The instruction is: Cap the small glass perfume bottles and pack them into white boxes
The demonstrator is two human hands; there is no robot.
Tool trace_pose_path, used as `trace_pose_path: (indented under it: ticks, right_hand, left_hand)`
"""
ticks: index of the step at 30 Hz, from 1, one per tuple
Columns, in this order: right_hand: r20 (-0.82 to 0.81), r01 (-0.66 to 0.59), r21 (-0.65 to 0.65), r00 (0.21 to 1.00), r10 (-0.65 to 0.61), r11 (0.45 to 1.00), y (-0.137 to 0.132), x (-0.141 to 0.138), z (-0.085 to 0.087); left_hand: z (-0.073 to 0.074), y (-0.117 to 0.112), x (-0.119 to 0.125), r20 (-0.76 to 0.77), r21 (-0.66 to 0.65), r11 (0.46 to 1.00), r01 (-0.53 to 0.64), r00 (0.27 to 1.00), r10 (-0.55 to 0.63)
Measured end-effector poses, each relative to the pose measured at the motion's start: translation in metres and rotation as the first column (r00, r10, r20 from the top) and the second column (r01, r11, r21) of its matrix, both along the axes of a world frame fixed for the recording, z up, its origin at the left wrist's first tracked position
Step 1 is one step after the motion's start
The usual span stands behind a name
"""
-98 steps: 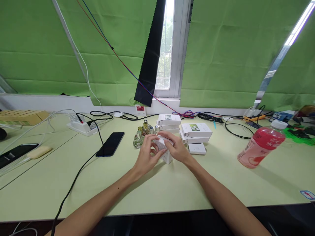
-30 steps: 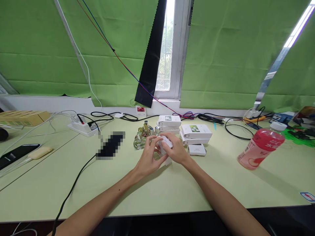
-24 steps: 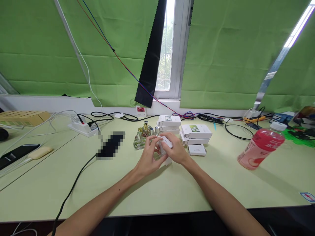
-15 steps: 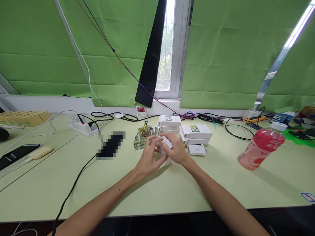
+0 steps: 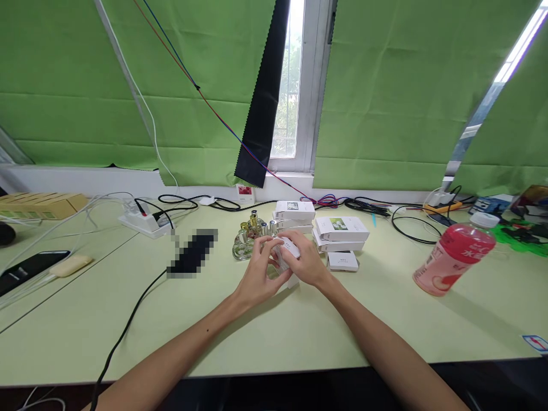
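Note:
Between both hands stands a small white box (image 5: 292,247), its top end facing up. My left hand (image 5: 262,271) grips its left side, thumb low near the front. Over the top and right side closes my right hand (image 5: 305,260); its thumb presses on the box's upper end. The fingers hide much of the box. Just behind and left of my left hand is a cluster of glass perfume bottles (image 5: 243,249) with silver and gold caps. To the right of my right hand lies a small white box (image 5: 343,261) beside a stack of white boxes (image 5: 342,228) with a flower picture.
More white boxes (image 5: 294,210) are stacked behind my hands. A pink drink bottle (image 5: 454,257) stands at the right. On the left are a power strip (image 5: 148,224), a phone (image 5: 32,269) and a blurred-out dark object (image 5: 193,254) with a black cable. Cables run along the back.

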State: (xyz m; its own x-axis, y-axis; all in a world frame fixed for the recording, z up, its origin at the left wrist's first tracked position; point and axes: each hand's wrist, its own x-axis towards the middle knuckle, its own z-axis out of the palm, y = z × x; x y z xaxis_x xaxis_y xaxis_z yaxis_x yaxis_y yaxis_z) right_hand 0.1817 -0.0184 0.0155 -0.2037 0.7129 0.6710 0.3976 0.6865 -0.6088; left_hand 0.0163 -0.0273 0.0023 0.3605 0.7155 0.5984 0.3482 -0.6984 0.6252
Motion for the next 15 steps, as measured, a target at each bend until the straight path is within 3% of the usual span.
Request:
trace_pose_path:
  ticks: [15]
  right_hand:
    - [0.004, 0.008, -0.019, 1.000, -0.008, 1.000, -0.0012, -0.0012, 0.0017]
  left_hand:
    - [-0.0040, 0.0024, -0.0011, -0.019, -0.017, 1.000, -0.002, 1.000, 0.001]
